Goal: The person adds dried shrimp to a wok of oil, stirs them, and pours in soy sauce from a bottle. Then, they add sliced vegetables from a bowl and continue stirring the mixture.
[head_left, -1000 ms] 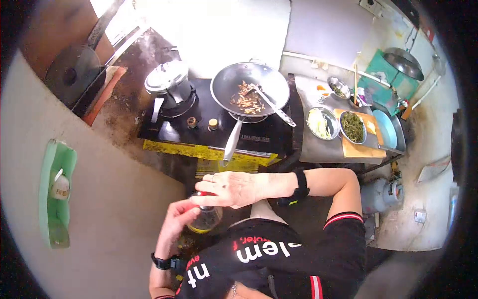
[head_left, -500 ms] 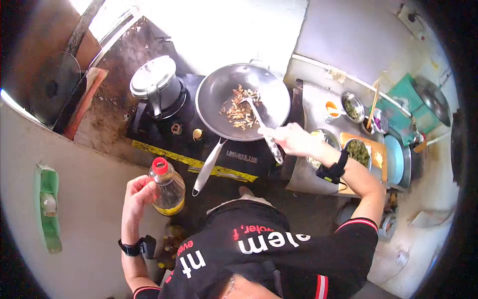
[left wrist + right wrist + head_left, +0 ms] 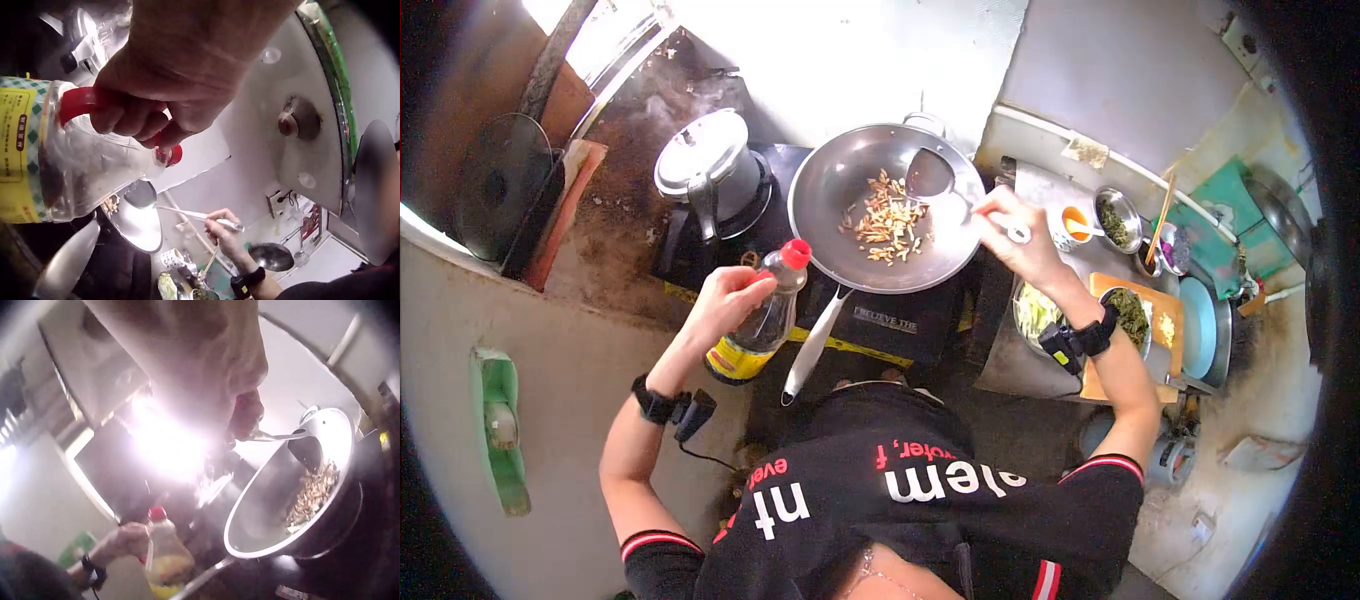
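I see open air between my left hand [image 3: 725, 298] and wok [image 3: 840, 185], pressure cooker [image 3: 705, 165] crowding beyond, wok handle [image 3: 812, 342] just beside.

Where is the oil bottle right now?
In the head view, the oil bottle is gripped in the left hand, tilted toward the pan, just left of its handle.

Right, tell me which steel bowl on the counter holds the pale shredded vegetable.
The bowl just under the right wrist, nearest the stove; the other bowls hold dark greens.
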